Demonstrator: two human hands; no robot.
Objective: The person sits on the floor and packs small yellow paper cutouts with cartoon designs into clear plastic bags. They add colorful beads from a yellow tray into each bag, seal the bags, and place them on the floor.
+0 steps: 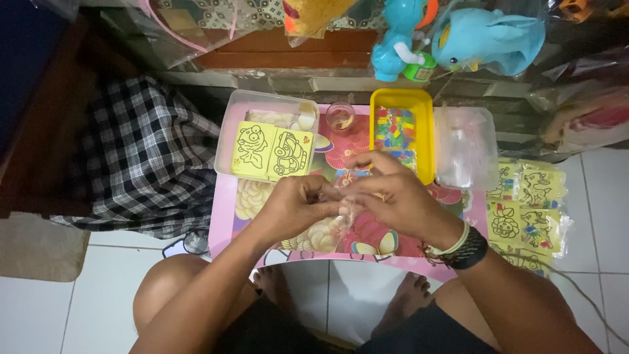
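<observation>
Pinching a small clear plastic bag [346, 211] at frame centre, over the pink table [229, 210].
Left hand [296, 206] and right hand [393, 196] fingers grip it, crinkled and see-through; yellow tray [426, 131] sits just above, table's near edge close below.

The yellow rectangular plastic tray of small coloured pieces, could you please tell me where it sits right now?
In the head view the yellow rectangular plastic tray lies at the far right of the pink table, between a small clear glass cup and a clear plastic bag, beyond the right hand.
</observation>
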